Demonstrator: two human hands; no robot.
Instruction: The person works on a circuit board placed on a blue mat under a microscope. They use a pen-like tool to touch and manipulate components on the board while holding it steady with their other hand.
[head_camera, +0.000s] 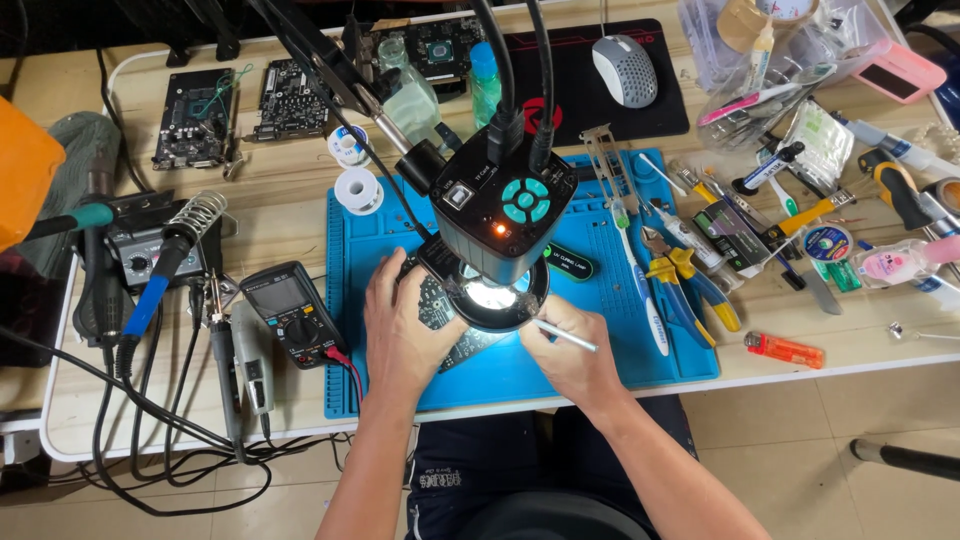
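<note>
At the far left a soldering iron sits in its coil stand with a blue grip. Just right of it, a black meter lies at the left edge of the blue mat. Two small solder spools sit far from the meter, near the mat's far left corner.

The left hand lies on the mat with its fingers curled over the left side of a dark circuit board, holding it down. The board lies in the middle of the mat, right under the black camera and its bright ring light, which hide most of it.

The right hand is just right of the light. Its fingers pinch a thin silver tool, and the tip points in under the light.

Farther right, yellow and blue pliers lie on the mat. An orange lighter lies on the table near the mat's right edge.
</note>
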